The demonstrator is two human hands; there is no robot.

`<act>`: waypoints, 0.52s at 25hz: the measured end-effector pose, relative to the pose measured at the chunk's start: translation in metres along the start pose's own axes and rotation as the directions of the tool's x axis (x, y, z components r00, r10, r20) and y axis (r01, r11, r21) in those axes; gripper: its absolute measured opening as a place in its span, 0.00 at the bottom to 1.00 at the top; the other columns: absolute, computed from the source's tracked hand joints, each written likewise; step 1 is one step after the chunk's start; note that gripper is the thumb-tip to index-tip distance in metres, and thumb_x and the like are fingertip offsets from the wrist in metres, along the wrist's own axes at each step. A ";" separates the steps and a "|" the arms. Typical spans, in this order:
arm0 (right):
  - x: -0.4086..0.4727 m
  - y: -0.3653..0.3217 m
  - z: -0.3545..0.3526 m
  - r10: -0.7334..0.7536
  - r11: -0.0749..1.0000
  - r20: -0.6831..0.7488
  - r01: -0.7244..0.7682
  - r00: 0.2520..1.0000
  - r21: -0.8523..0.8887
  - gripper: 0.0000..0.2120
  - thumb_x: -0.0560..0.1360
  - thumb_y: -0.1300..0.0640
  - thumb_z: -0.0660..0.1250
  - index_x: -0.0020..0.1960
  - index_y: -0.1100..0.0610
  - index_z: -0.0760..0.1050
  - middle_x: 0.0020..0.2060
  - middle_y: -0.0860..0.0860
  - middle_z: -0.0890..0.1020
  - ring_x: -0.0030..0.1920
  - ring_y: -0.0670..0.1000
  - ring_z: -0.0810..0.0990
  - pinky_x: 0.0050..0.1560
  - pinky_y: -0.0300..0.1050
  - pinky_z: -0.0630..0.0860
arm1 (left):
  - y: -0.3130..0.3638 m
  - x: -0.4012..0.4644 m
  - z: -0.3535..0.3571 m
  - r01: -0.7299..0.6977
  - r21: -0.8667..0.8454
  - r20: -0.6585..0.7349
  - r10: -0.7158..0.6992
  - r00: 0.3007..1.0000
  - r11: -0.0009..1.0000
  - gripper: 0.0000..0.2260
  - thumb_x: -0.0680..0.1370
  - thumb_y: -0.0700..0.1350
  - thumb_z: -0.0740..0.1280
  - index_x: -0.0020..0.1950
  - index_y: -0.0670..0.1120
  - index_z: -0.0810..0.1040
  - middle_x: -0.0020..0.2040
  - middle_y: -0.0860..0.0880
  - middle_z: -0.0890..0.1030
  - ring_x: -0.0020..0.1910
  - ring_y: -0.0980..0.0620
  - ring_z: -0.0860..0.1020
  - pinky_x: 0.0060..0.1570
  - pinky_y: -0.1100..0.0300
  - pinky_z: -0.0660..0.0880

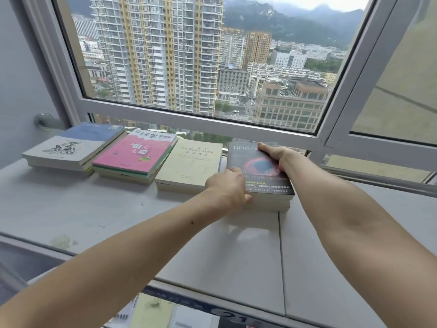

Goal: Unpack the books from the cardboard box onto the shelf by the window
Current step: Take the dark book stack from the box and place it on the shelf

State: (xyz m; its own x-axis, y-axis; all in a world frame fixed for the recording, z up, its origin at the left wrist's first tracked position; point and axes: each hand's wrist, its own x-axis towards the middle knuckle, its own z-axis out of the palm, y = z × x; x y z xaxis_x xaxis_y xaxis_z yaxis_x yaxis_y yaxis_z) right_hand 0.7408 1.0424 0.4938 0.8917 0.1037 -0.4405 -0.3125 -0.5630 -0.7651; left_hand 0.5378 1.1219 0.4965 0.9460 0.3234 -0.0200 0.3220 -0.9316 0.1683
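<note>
The left hand [228,185] grips the near left corner of the dark book [257,171], thumb curled under the edge at about 7 o'clock of its cover. The right hand [275,153] lies flat on the same cover toward 1 o'clock, fingers straight and pressing down. The dark book tops a short stack on the grey shelf [94,209] under the window [201,55]. At 9 o'clock from it lies a cream book [191,162] on its own pile, then a pink book [134,153], then a white and blue book [71,145], each on a stack. At 6 o'clock, at the bottom edge of the view, more books [151,311] show, in what I cannot tell.
</note>
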 end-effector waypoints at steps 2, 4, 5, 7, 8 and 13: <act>0.004 -0.002 0.001 -0.002 1.000 -0.006 0.002 1.000 -0.010 0.39 0.66 0.31 0.71 0.65 0.58 0.72 0.39 0.54 0.78 0.35 0.55 0.77 0.43 0.49 0.73 | 0.002 0.002 -0.001 -0.034 0.224 -0.033 0.042 0.999 0.974 0.24 0.76 0.54 0.71 0.67 0.45 0.69 0.58 0.48 0.80 0.59 0.46 0.79 0.41 0.57 0.68; 0.009 -0.003 0.003 -0.006 1.000 -0.004 0.006 1.000 -0.016 0.42 0.66 0.31 0.71 0.68 0.59 0.71 0.44 0.55 0.80 0.37 0.56 0.78 0.42 0.49 0.73 | 0.003 0.006 0.004 -0.042 0.365 -0.050 0.065 0.997 0.930 0.27 0.73 0.44 0.72 0.69 0.44 0.67 0.58 0.49 0.81 0.57 0.46 0.81 0.37 0.59 0.67; 0.011 -0.004 0.004 -0.008 1.000 -0.007 0.008 1.000 -0.025 0.43 0.66 0.31 0.71 0.70 0.59 0.70 0.50 0.56 0.81 0.40 0.57 0.79 0.45 0.50 0.74 | 0.001 0.009 0.008 -0.053 0.406 -0.058 0.084 0.995 0.913 0.30 0.72 0.41 0.72 0.71 0.43 0.64 0.58 0.48 0.81 0.57 0.45 0.81 0.35 0.59 0.67; 0.014 -0.007 0.005 -0.018 0.997 -0.023 0.016 1.000 -0.081 0.46 0.67 0.29 0.68 0.73 0.58 0.66 0.64 0.56 0.76 0.54 0.61 0.79 0.58 0.55 0.74 | -0.002 0.013 0.014 -0.075 0.461 -0.086 0.129 0.988 0.884 0.31 0.74 0.39 0.70 0.74 0.41 0.61 0.59 0.45 0.81 0.56 0.43 0.81 0.31 0.60 0.64; 0.014 -0.008 0.007 -0.031 0.990 -0.042 0.025 0.999 -0.135 0.47 0.68 0.28 0.66 0.75 0.58 0.64 0.69 0.57 0.72 0.61 0.63 0.76 0.63 0.57 0.72 | -0.004 0.015 0.017 -0.077 0.483 -0.109 0.147 0.983 0.872 0.31 0.75 0.39 0.70 0.74 0.41 0.60 0.58 0.44 0.81 0.56 0.42 0.81 0.29 0.60 0.61; 0.013 -0.009 0.005 -0.027 0.954 -0.104 -0.006 0.994 -0.298 0.50 0.71 0.27 0.61 0.78 0.61 0.55 0.74 0.61 0.64 0.68 0.66 0.70 0.67 0.59 0.69 | -0.009 0.017 0.025 -0.086 0.522 -0.149 0.189 0.971 0.849 0.28 0.76 0.37 0.66 0.75 0.43 0.61 0.58 0.44 0.82 0.55 0.41 0.81 0.27 0.61 0.56</act>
State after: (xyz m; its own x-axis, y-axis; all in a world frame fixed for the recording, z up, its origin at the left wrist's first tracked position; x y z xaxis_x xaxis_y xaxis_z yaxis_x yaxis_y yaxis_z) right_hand 0.7534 1.0526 0.4931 0.9289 0.0328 -0.3689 -0.2058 -0.7825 -0.5877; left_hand 0.5523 1.1315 0.4705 0.9739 0.1620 0.1589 0.2108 -0.9049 -0.3698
